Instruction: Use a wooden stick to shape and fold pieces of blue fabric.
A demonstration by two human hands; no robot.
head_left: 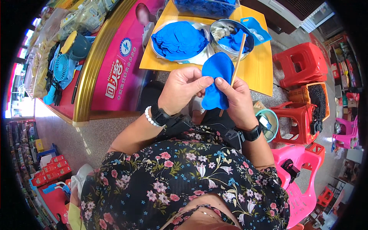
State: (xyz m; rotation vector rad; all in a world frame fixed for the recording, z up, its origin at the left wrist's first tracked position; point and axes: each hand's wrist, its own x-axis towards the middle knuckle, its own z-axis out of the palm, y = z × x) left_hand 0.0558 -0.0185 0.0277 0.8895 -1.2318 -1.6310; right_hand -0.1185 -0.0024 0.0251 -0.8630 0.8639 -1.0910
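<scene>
The cloth [217, 69] is plain blue, the stick [239, 55] tan, the table [260, 69] yellow, the stools [312, 55] red, the chair [301, 205] pink; the shirt [184, 174] is black, flowered pink, white and blue.

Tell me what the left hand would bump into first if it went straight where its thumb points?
Beyond the blue piece it's pinching, the left hand would probably meet the right hand, thumb first; depth is hard to judge here.
</scene>
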